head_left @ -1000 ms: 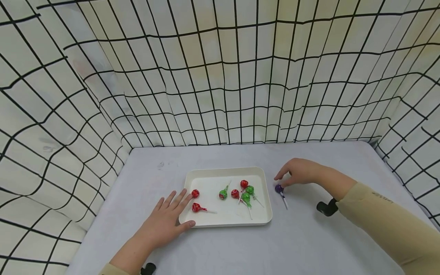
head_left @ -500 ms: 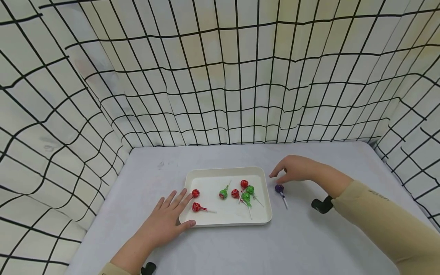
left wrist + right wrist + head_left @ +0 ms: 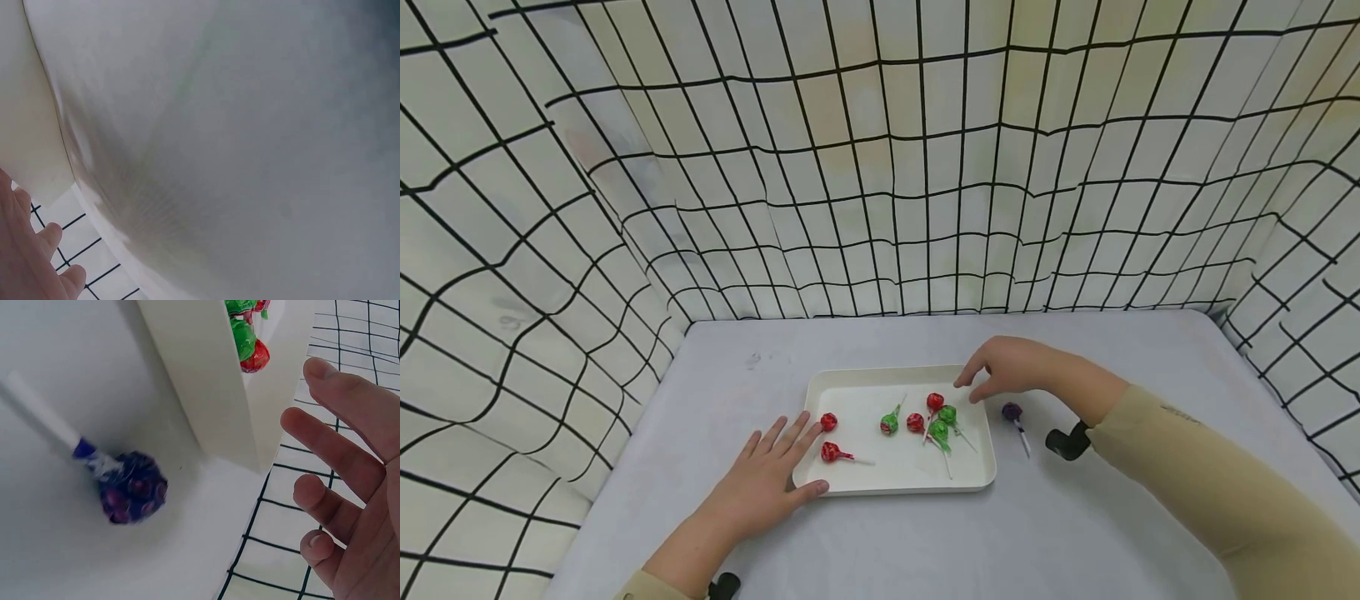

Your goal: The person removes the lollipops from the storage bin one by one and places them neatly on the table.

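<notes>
A white rectangular tray (image 3: 857, 392) holds several wrapped lollipops, red and green. Two red ones, one of them a red lollipop (image 3: 831, 452), lie at its left end. A green lollipop (image 3: 889, 423) sits mid-tray, beside a red and green cluster. My left hand (image 3: 767, 479) rests at the tray's left edge, fingers spread. Over the back right corner hovers my right hand (image 3: 1011, 364), fingers loosely bent and holding nothing. A purple lollipop (image 3: 133, 487) lies on the table just outside the tray's right side, its stick pointing toward me in the head view.
A white cloth (image 3: 880, 542) covers the table. White walls with a black grid (image 3: 895, 167) rise behind and at both sides. A black device (image 3: 1067, 442) is worn at my right wrist, and another black device (image 3: 724, 586) at my left.
My right hand has moved left, from above the purple lollipop to the tray's back right corner. The left hand, the tray and the lollipops stay in place.
</notes>
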`<action>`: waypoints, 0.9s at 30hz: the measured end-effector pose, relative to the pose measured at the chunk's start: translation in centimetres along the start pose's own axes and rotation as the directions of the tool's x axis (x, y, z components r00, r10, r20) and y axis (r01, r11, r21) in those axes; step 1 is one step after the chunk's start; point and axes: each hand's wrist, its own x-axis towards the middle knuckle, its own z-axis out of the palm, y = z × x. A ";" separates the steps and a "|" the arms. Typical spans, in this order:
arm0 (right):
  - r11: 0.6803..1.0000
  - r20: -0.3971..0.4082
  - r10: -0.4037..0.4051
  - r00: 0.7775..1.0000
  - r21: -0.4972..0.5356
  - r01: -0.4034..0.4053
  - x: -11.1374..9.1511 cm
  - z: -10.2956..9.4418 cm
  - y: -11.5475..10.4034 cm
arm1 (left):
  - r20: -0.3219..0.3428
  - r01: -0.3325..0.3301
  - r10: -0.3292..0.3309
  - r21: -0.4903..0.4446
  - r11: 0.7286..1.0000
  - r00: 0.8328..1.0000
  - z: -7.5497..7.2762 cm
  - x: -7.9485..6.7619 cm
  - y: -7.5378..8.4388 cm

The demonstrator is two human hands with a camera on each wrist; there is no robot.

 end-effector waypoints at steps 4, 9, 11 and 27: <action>1.000 0.011 -0.011 1.000 -0.015 0.011 0.8 0.0 -0.8 | 0.003 0.000 0.000 0.010 1.000 1.000 0.0 0.1 0.0; 0.999 0.026 -0.020 0.999 -0.030 0.020 1.4 0.1 -1.6 | 0.002 0.004 -0.004 0.022 1.000 1.000 0.2 0.2 -0.1; 0.999 0.031 -0.019 0.999 -0.035 0.021 1.5 0.2 -1.9 | -0.004 0.004 -0.004 0.026 1.000 1.000 0.3 0.2 -0.1; 0.986 0.079 -0.038 0.996 -0.159 0.050 2.7 2.1 -2.4 | -0.017 -0.008 0.009 0.027 1.000 1.000 0.2 0.0 -0.1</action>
